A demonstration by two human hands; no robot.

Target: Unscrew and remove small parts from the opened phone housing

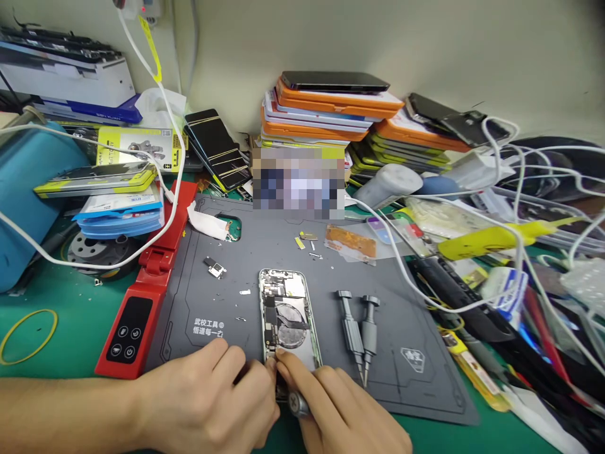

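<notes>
An opened phone [288,315] lies face down on the grey work mat [406,302], its boards and round coil showing. My left hand [208,397] rests at the phone's near left corner, fingers curled against its edge. My right hand [340,410] is closed round a small screwdriver [297,403], its tip set into the phone's near end. The fingertips of both hands meet there.
Two grey screwdrivers [359,331] lie right of the phone. Small parts and screws [215,268] dot the mat. A red device [146,296] runs along the mat's left edge. Stacked phones and boxes [326,107] stand behind; cables and tools [496,252] crowd the right.
</notes>
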